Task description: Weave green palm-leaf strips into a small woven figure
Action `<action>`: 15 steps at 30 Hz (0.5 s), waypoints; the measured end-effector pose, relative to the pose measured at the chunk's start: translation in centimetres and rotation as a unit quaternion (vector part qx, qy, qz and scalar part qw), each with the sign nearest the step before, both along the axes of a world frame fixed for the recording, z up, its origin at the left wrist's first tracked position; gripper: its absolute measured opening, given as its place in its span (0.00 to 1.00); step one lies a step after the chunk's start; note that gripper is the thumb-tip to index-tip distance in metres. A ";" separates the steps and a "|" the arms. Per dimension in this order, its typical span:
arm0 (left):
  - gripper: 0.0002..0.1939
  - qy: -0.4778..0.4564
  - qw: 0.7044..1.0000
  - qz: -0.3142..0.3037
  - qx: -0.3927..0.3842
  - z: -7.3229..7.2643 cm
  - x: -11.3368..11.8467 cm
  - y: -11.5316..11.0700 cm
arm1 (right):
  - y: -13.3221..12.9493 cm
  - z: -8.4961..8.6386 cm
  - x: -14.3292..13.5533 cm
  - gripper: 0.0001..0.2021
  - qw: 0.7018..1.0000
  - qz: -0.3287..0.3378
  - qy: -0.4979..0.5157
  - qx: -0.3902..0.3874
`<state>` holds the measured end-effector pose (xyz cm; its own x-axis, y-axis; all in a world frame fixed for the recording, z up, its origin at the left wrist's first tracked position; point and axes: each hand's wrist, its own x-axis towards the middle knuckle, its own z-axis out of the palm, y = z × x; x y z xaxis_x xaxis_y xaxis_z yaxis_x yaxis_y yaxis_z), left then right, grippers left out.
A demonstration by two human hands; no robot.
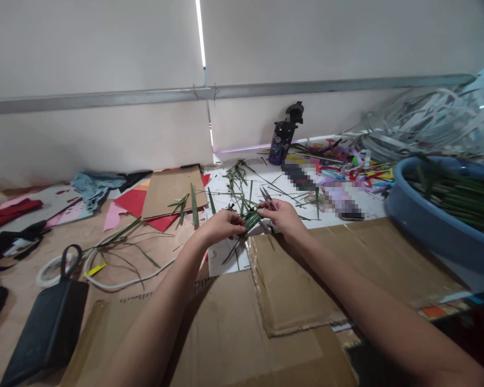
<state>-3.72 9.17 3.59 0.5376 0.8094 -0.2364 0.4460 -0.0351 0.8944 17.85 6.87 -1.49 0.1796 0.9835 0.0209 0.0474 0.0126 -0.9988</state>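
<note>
Two bare hands meet over the middle of the table, and from where I stand I can see a green leaf piece (251,219) between them, just above the near edge of a white sheet (262,180); the left hand (226,223) pinches its near end, thumb and fingers drawn together on it; the right hand (283,216) has its fingertips at the other end, and the same hand is closed around a pair of scissors (269,200), whose blades point up and away with a narrow gap at the tips; how firmly either hand presses, I cannot tell.

Thin leaf cuttings (237,174) lie scattered over the sheet beyond the hands; below the wrists a cardboard piece (306,274) lies on top of a wider one; to the right a blue basin (401,209) holds a heap of long green leaves (460,199), with coloured scraps (358,174) and a tangle of pale strips (423,126) behind it; a dark bottle (281,144) stands by the wall, its lid tipped up; over on the left I see a brown board (173,191) lying over red paper (131,203), a looped white cable (123,286), and a black box (44,333) with a strap, just beside a roll of tape (46,274).
</note>
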 end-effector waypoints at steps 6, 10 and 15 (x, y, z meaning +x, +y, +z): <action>0.03 0.012 1.000 -0.008 -0.002 -0.3 0.1 0.2 | 0.3 -0.2 0.0 0.09 1.000 -0.003 -0.015 -0.005; 0.03 0.025 0.999 -0.021 -0.004 -0.5 0.2 0.3 | 0.4 -0.3 -0.2 0.09 1.000 0.001 -0.013 -0.005; 0.04 0.038 0.999 -0.036 -0.001 0.0 0.1 0.4 | 0.4 0.1 -0.1 0.12 1.000 0.006 -0.001 -0.001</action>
<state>-3.67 9.53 3.62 0.5755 0.7685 -0.2796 0.5081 -0.0681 0.8586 17.79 7.27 -1.41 0.1673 0.9857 0.0197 0.0503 0.0114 -0.9987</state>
